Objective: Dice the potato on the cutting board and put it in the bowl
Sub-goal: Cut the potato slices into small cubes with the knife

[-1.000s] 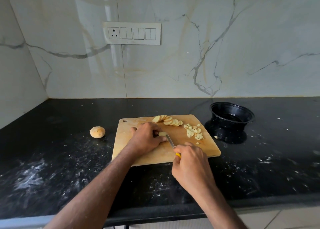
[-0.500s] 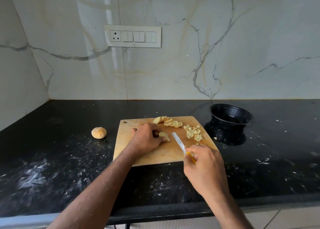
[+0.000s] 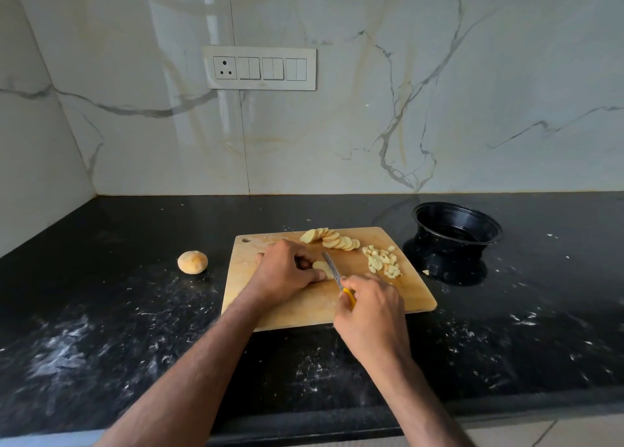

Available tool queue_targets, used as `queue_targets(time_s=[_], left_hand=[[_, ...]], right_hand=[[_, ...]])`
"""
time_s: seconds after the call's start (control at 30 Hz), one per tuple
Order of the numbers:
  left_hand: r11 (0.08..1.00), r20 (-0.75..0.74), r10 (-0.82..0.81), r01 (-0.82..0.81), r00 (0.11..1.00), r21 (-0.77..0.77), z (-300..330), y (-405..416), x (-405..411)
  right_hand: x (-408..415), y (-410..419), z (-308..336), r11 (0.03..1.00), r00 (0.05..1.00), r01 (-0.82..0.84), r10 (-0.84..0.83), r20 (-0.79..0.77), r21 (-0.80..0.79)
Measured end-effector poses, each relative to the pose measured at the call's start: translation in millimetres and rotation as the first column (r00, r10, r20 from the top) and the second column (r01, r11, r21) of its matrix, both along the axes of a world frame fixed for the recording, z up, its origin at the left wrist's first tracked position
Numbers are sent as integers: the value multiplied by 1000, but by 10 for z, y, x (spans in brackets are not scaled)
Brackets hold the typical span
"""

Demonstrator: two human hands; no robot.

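White marble wall [image 3: 337,136] with grey veins stands behind a black speckled surface [image 3: 101,311], and on the wall is a switch plate [image 3: 260,68] with one socket. At the left side of the surface lies a small round potato [image 3: 192,262], alone and well apart from the wooden cutting board [image 3: 304,311]. On this board the left hand [image 3: 283,274] has its fingers curled down on a potato piece [image 3: 321,267] and holds it against the wood. Just beside this piece, on its right, is the blade of the knife [image 3: 332,271]; the right hand [image 3: 371,311] grips its yellow handle (only a small part of the handle is visible). At the far edge of the board lies a row of potato slices [image 3: 332,240], overlapping one another. To the right of them is a small heap of diced potato [image 3: 383,261]. Off the board, near its right far corner, stands the black bowl [image 3: 456,230]; what is inside it I cannot tell.
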State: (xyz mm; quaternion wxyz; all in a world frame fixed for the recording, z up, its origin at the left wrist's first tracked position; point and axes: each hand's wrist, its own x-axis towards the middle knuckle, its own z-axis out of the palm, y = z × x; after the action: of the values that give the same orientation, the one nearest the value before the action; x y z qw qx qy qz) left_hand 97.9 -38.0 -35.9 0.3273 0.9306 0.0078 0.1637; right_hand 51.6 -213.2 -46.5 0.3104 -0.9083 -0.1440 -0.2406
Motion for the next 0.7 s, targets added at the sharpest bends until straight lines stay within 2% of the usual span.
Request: queue_targets(time_s=[0.43,0.7], left_hand=[[999,2,36,-36,999,13,1,-35,2],[1000,-2,28,-28,1000,-7,-2,-16,20]], right_hand=[[-78,85,78,986,999,-6,0,-36,-164],[33,189,124,988,997,-22,11,-71,-152]])
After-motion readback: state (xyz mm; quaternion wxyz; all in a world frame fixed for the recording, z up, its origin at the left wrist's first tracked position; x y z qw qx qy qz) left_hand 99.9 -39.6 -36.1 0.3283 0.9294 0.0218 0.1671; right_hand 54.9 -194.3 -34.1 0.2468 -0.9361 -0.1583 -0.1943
